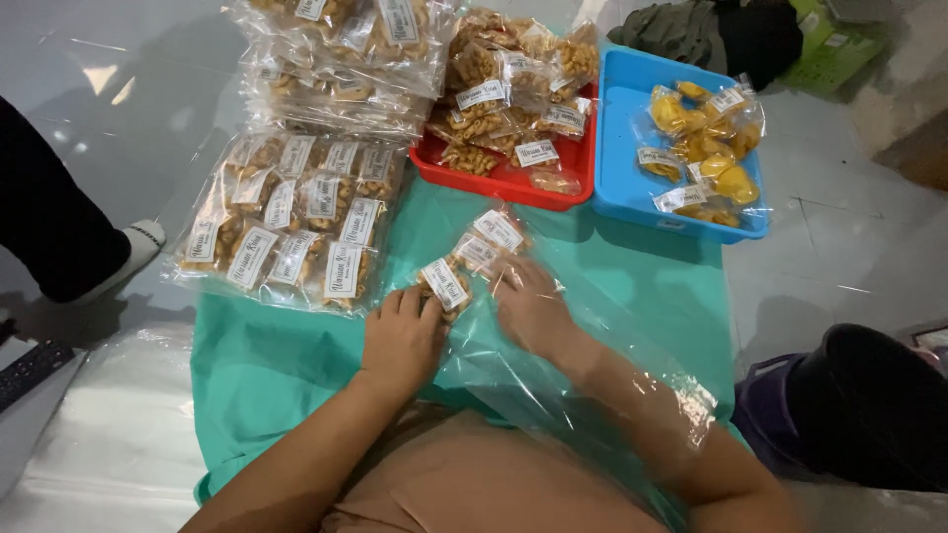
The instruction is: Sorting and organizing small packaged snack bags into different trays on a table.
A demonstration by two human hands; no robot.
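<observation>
Hands: left hand [400, 339] gripping snack packets [472, 259], right hand [528, 311] spread inside clear bag [583, 355], red tray [513, 183] beyond

We sit low over a pale, glossy tiled floor [118, 69] that throws back soft patches of overhead light, with a teal cloth [286, 355] spread flat across it. At the left edge we see a dark-trousered leg with a white sock [138, 242], a dark keyboard [30, 370] below it, and clear plastic sheeting [109, 434] lying beside the cloth. At the top right lie a dark bundle of fabric [711, 35] and a green box [834, 44], and a dark rounded shape [869, 405] sits at the lower right.
</observation>
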